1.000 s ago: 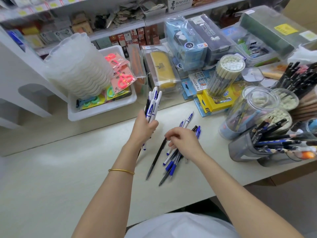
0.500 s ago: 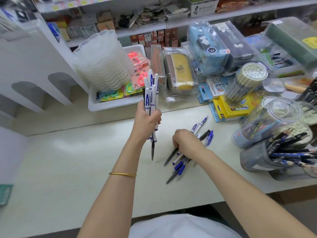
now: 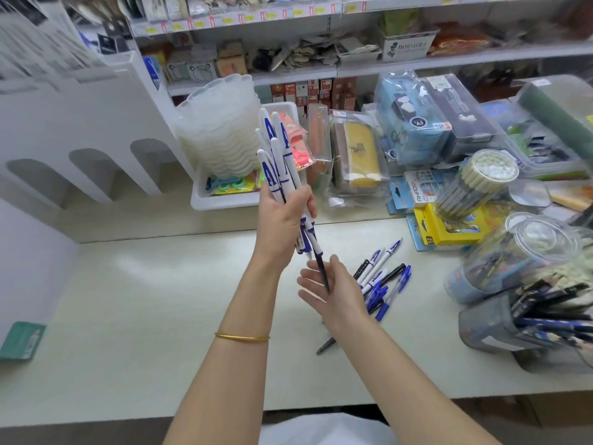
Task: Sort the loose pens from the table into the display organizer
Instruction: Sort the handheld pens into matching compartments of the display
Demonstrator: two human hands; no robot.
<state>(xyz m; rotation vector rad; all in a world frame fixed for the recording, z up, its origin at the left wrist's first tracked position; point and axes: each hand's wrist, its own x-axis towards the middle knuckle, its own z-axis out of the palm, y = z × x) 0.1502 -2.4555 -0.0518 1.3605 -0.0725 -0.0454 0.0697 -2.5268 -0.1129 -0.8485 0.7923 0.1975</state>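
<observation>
Pens in two lots: held bundle and loose pens, both about mid-tabletop.

At the left edge, green packet, cut off by the frame, print unreadable. Behind it, along the far left, white arched stand, top blurred.

Near the middle, left grip up above the tabletop, closed round the held bundle of white-and-blue pens. Caps upward, lower ends partly hidden behind the palm, count not clear. Gold bangle on that forearm.

One black pen sticking down out of the bundle, its lower end lying across the right grip. Right grip open just below the left, fingers straight and spread, curled round nothing. Touching the black pen or merely behind it, not clear.

Under the right wrist, dark pen end on the tabletop, the rest hidden by the arm.

Just right of that grip, loose pens heaped on the tabletop, right of centre, some covered by the hand.

Toward the right edge, clear jar, contents blurred. At the near right corner, grey organizer holding dark and blue pens, cut off by the frame.
</observation>
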